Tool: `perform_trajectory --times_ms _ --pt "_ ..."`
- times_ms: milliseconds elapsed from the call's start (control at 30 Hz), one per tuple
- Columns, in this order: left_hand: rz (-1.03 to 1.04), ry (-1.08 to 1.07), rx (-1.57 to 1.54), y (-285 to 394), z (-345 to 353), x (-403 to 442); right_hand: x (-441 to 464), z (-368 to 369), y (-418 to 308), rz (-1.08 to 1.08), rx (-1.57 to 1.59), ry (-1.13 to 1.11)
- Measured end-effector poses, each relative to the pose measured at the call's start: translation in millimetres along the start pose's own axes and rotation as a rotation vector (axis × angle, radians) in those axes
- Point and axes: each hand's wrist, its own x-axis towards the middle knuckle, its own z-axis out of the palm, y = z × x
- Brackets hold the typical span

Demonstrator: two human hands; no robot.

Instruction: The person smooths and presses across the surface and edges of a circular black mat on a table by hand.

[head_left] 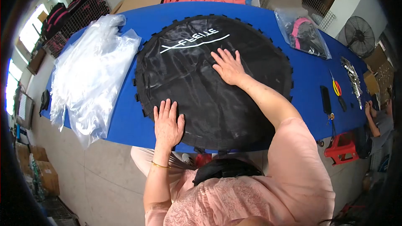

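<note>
A round black trampoline mat (217, 100) with small loops along its rim lies spread on a blue table (146, 8). White lettering and a curved white line, upside down from here, run across its far part. My left hand (168, 125) rests flat on the mat's near left edge, fingers pointing away from me. Further in, right of the mat's middle and just below the lettering, my right hand (229, 68) lies with its fingers spread on the fabric. Neither hand holds anything.
Clear plastic bags (90, 75) are heaped at the left. A bagged black and pink item (303, 33) lies at the far right, with yellow-red handled scissors (336, 87) and metal pieces (352, 77) nearer. A red stool (341, 148) and another person (379, 121) are at right.
</note>
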Motion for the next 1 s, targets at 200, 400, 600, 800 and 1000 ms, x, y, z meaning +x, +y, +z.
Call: perform_trajectory --times_ms 200,400,600,800,1000 --pt "-0.003 -0.008 0.019 1 0 0 -1 1 -15 -0.037 0.043 0.022" --pt "-0.023 -0.028 0.022 3 -3 1 23 11 -18 0.021 0.043 0.037" --pt "-0.02 -0.024 0.006 6 -6 2 55 20 -27 0.054 0.038 0.021" --pt "-0.042 -0.066 -0.004 7 -8 3 85 28 -60 -0.006 0.035 0.032" --pt "-0.046 -0.072 -0.017 7 -10 4 108 31 -107 -0.072 0.099 0.027"
